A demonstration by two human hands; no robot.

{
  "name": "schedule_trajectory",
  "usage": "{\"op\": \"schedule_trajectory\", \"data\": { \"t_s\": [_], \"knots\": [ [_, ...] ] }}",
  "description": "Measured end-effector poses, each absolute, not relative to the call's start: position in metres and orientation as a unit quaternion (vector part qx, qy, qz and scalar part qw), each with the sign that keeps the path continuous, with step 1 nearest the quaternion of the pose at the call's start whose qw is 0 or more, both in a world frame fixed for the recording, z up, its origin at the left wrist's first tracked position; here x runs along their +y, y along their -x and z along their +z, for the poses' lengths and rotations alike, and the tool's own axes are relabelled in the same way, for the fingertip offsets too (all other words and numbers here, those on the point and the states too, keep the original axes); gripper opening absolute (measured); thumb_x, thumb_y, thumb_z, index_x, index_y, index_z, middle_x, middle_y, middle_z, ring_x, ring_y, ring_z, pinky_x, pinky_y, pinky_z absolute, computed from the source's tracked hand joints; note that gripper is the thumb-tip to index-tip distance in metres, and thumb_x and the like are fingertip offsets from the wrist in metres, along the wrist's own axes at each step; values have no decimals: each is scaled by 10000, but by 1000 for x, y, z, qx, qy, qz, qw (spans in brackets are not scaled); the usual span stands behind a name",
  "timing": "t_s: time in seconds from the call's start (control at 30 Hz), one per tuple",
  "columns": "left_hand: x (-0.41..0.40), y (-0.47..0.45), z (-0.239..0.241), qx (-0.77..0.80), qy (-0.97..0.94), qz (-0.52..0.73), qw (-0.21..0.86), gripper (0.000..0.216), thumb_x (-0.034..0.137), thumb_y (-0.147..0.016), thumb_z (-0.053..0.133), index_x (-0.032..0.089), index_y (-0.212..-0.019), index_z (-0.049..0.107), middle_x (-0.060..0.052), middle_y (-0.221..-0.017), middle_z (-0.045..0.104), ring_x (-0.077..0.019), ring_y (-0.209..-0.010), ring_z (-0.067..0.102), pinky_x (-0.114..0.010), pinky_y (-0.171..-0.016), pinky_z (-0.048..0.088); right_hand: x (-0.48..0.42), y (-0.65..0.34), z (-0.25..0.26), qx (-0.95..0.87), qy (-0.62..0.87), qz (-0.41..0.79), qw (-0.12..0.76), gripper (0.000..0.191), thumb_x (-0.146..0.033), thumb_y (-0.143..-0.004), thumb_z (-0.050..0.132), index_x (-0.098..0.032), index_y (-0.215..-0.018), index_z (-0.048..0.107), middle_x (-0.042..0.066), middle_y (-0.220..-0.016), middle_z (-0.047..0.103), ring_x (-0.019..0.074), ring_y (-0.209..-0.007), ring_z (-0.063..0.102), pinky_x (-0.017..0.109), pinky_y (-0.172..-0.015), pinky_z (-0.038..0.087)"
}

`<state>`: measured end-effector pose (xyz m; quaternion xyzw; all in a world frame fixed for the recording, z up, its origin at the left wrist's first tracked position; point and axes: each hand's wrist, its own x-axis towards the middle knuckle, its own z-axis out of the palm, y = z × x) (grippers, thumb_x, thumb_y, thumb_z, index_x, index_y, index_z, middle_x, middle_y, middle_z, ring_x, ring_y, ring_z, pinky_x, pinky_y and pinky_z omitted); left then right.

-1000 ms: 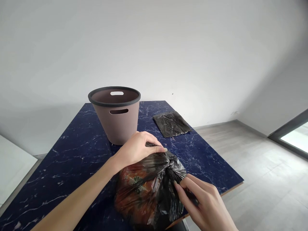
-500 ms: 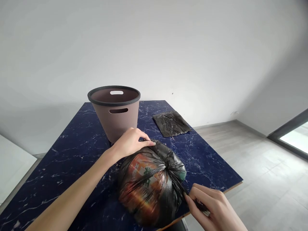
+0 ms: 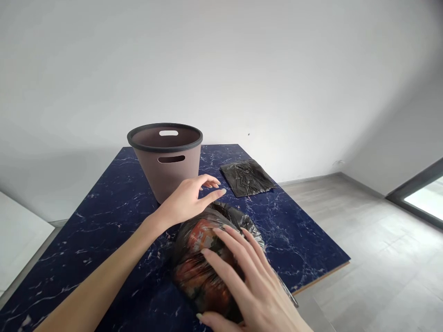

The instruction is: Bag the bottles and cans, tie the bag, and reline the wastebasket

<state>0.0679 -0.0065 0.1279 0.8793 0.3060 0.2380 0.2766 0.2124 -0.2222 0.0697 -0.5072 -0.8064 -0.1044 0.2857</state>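
Observation:
A filled black garbage bag lies at the near edge of the table, and orange-red packaging shows through its thin plastic. Spread over the right part of the bag, my right hand has its fingers apart and covers the gathered part. My left hand hovers just above the bag's far side, thumb and fingers parted, with nothing between them. Behind that hand stands a mauve trash can with a dark rim, upright and without a liner.
A flattened black plastic bag lies toward the table's far right edge. The table has a dark blue marbled top. Beyond it rises a pale wall; grey floor extends on the right.
Both hands have let go of the bag's plastic. My left hand lifted slightly and opened; my right hand moved left from the bag's twisted end onto its top, fingers spread.

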Motion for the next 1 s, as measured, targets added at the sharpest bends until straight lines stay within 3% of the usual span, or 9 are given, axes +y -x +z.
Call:
{"op": "schedule_trajectory", "data": {
  "t_s": [0.13, 0.27, 0.57, 0.77, 1.0],
  "knots": [
    [-7, -67, 134, 313, -868, 275, 272, 490, 707, -1025, 607, 276, -1224, 730, -50, -1337, 790, -288, -1248, 728, -413, -1069, 570, -201, -187, 86, -825, 521, -64, 208, 1010, -652, -876, 854, -221, -1678, 416, 242, -1762, 360, 516, -1663, 240, 830, -1215, 386],
    [-9, -66, 138, 311, -863, 298, 264, 472, 702, -1023, 614, 275, -1174, 747, -45, -1280, 811, -288, -1192, 755, -402, -1002, 594, -184, -166, 95, -855, 502, -21, 130, 1196, -712, -731, 939, -221, -1683, 407, 291, -1790, 260, 602, -1635, 202, 911, -1205, 258],
    [-12, -64, 142, 306, -861, 311, 263, 413, 653, -1034, 622, 280, -1150, 755, -44, -1243, 821, -283, -1171, 761, -412, -1012, 591, -161, -157, 104, -841, 535, -26, -73, 1000, -569, -830, 924, -186, -1651, 500, 196, -1842, 166, 581, -1671, 53, 848, -1252, 282],
    [-15, -65, 145, 300, -860, 309, 274, 389, 634, -1034, 628, 277, -1122, 754, -34, -1216, 824, -265, -1124, 772, -410, -1038, 585, -159, -203, 103, -795, 605, -32, -43, 963, -588, -803, 938, -226, -1613, 565, 184, -1832, 227, 571, -1669, 120, 789, -1245, 377],
    [-17, -61, 147, 294, -864, 297, 281, 394, 631, -1047, 611, 277, -1142, 756, -43, -1215, 824, -262, -1141, 771, -413, -1063, 586, -172, -303, 72, -752, 645, -132, -12, 946, -465, -749, 994, -291, -1594, 605, 170, -1795, 336, 559, -1651, 229, 718, -1227, 446]
  ]
}}
